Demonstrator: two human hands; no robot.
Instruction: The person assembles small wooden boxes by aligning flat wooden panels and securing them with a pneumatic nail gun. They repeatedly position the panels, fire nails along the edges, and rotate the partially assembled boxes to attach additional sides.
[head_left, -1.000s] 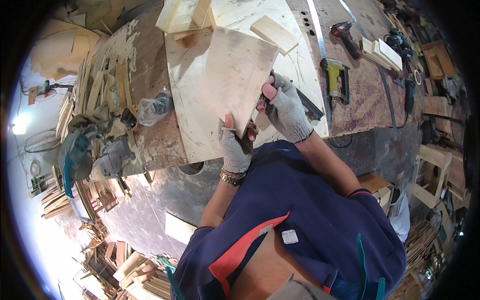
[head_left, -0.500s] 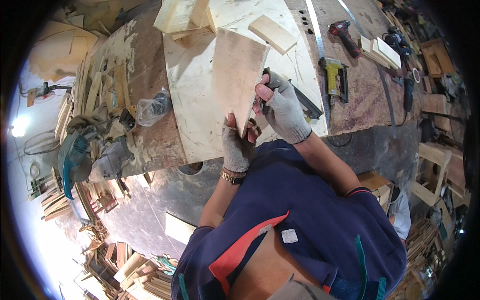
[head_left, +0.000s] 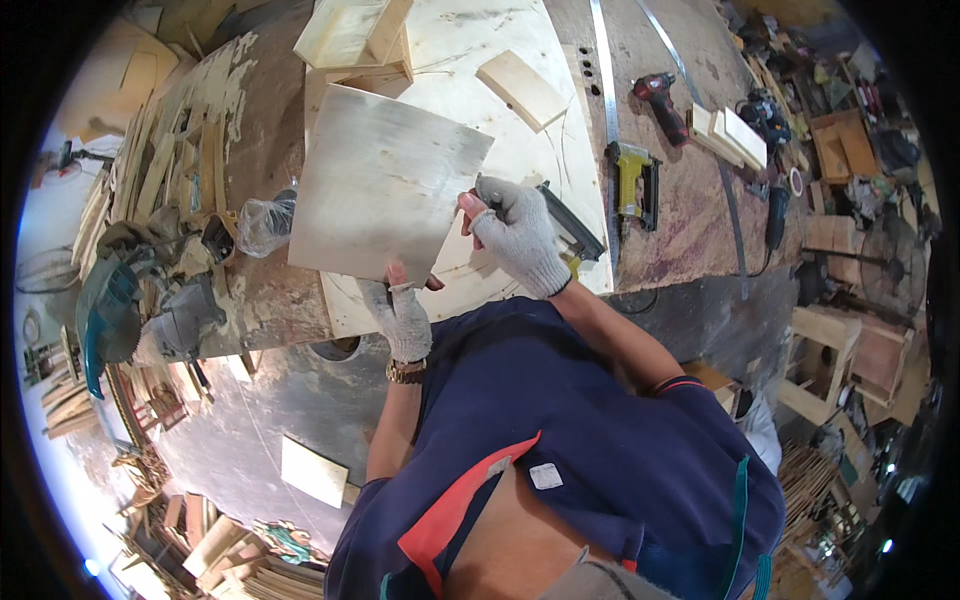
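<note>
Both my hands wear grey knit gloves and hold a square pale plywood panel (head_left: 385,195) up over the workbench. My left hand (head_left: 402,316) grips its near lower edge, thumb on the face. At the panel's right edge, my right hand (head_left: 517,237) pinches it with the fingertips. The panel's broad face is turned toward me. Just behind my right hand, a black nail gun (head_left: 572,232) lies on a large plywood sheet (head_left: 500,130) spread over the bench.
A yellow nailer (head_left: 633,182), a red drill (head_left: 660,106), a wood block (head_left: 520,90) and a shallow wooden box (head_left: 350,35) lie on the bench. A teal mitre saw (head_left: 110,310) and wood scraps crowd the left. Stools and offcuts stand at the right.
The panel has turned in my hands: half a second ago it showed narrow, angled edge-on, and now its broad face is toward me. Both hands have kept their grip.
</note>
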